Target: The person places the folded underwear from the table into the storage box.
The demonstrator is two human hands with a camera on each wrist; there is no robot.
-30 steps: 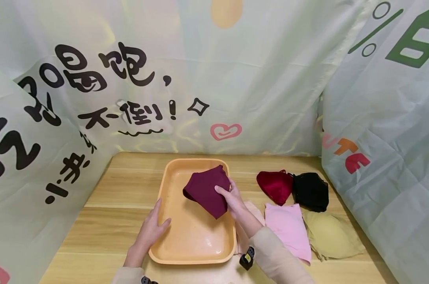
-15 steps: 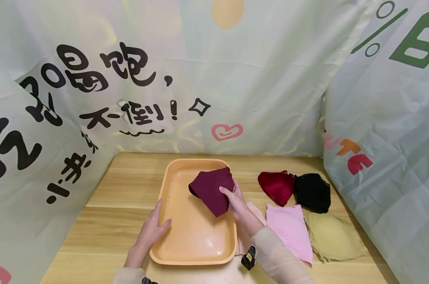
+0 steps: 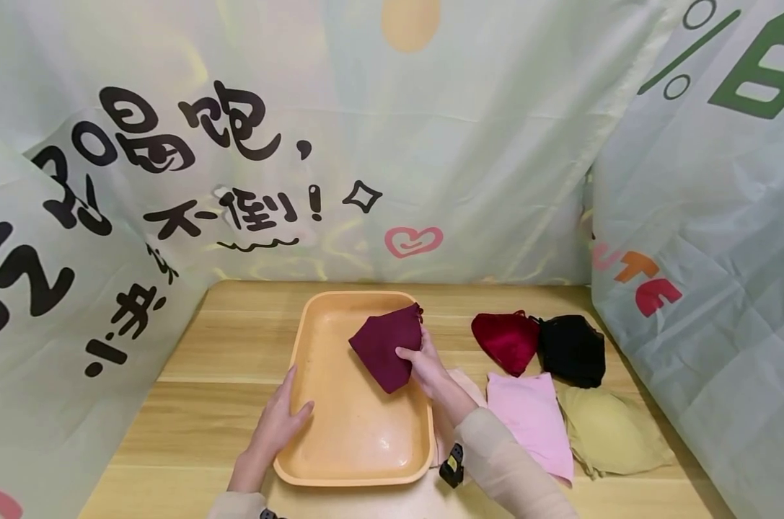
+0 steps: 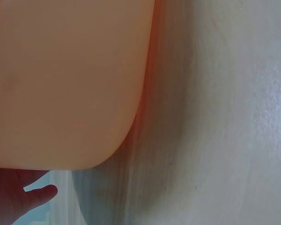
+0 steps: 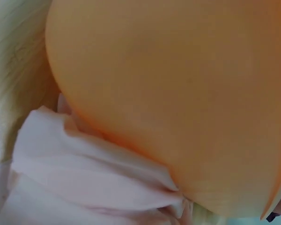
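Note:
A folded plum-coloured bra (image 3: 385,346) is held over the upper right part of an orange tray (image 3: 349,479). My right hand (image 3: 424,364) grips its right side, thumb on top and the other fingers mostly hidden behind the fabric. My left hand (image 3: 278,414) straddles the tray's left rim, fingers straight along the rim and thumb spread over the inside. In the left wrist view that hand's thumb (image 4: 42,194) sticks out past the tray's rim. The right wrist view shows the tray wall (image 5: 168,93); the bra is out of its sight.
Right of the tray lie a pink folded garment (image 3: 528,425), a khaki bra (image 3: 606,432), a dark red one (image 3: 507,339) and a black one (image 3: 570,349). Pale pink fabric (image 5: 84,164) lies against the tray's right wall. Printed curtains (image 3: 482,158) stand behind and beside the wooden table (image 3: 190,411).
The plum bra has shifted slightly right with my right hand, and its left edge, which gaped before, now looks flatter. My left hand stays on the tray's rim.

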